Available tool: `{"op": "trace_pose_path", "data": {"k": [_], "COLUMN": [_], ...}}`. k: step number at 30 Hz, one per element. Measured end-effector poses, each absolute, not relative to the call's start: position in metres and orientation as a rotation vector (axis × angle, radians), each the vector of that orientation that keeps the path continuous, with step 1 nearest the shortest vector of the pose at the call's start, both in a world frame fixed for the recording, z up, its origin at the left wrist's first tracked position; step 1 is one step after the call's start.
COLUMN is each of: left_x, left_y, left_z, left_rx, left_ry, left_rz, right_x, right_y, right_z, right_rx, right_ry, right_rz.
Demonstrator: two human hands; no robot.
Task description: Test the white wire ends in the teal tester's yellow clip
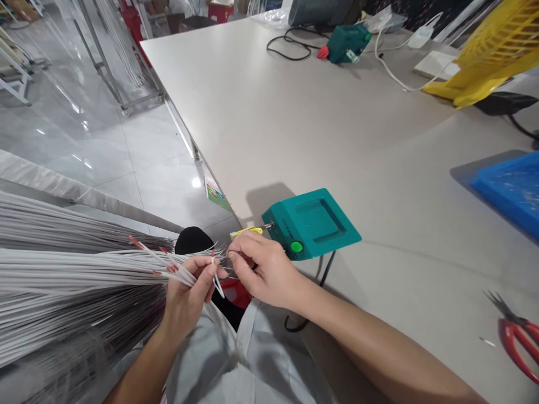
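My left hand (188,294) is closed around a few white cables (181,274), some with reddish-brown ends. One white cable stands up between its thumb and forefinger, with a short red wire at its tip. To the right of it, my right hand (263,269) pinches with thumb and forefinger beside thin wire ends; what lies in the pinch is too small to make out. Just beyond the right hand, a green device (320,219) with a green button sits at the table edge, a yellow clip-like piece (248,231) on its metal shaft. A large bundle of white cables (76,272) stretches left.
On the table (337,123) lie red-handled scissors (520,336) at right and a blue tray (514,188). A second green device (348,42) and a yellow plastic fan-like object (497,50) stand at the back. A metal rack (105,73) stands on the floor at left.
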State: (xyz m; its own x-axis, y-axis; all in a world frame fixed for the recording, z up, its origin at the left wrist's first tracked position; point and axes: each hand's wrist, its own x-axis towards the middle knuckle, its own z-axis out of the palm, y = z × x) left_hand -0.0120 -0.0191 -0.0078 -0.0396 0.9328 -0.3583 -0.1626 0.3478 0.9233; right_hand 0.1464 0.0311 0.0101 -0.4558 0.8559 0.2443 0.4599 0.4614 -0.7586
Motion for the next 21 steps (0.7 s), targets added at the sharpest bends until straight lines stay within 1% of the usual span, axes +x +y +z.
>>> {"op": "trace_pose_path", "data": {"k": [3, 5, 7, 11, 13, 16, 18, 21], "left_x": [-0.010, -0.007, -0.003, 0.002, 0.002, -0.003, -0.006, -0.006], "left_y": [-0.020, -0.019, -0.017, -0.013, -0.012, -0.013, -0.014, -0.014], "left_z": [-0.007, -0.006, -0.006, -0.004, -0.003, -0.003, -0.002, 0.000], "left_rx": [0.817, 0.837, 0.837, 0.791, 0.777, 0.758, 0.756, 0.764], "left_ry": [1.274, 1.264, 1.271, 1.337, 1.361, 1.375, 1.369, 1.351], "left_rz": [1.015, 0.987, 1.000, 1.085, 1.036, 0.965, 0.978, 1.006], "right_x": [0.145, 0.145, 0.144, 0.145, 0.146, 0.149, 0.150, 0.150], "right_y": [0.031, 0.032, 0.032, 0.031, 0.030, 0.031, 0.031, 0.030], "right_z": [0.009, 0.006, 0.005, 0.006, 0.008, 0.011, 0.013, 0.016], "right_rx": [-1.019, -0.933, -0.886, -0.920, -0.932, -0.996, -1.079, -1.140], "right_ry": [-2.063, -2.095, -2.159, -2.376, -2.478, -2.527, -2.486, -2.316], "right_rz": [0.924, 0.932, 0.838, 0.507, 0.383, 0.292, 0.317, 0.544]}}
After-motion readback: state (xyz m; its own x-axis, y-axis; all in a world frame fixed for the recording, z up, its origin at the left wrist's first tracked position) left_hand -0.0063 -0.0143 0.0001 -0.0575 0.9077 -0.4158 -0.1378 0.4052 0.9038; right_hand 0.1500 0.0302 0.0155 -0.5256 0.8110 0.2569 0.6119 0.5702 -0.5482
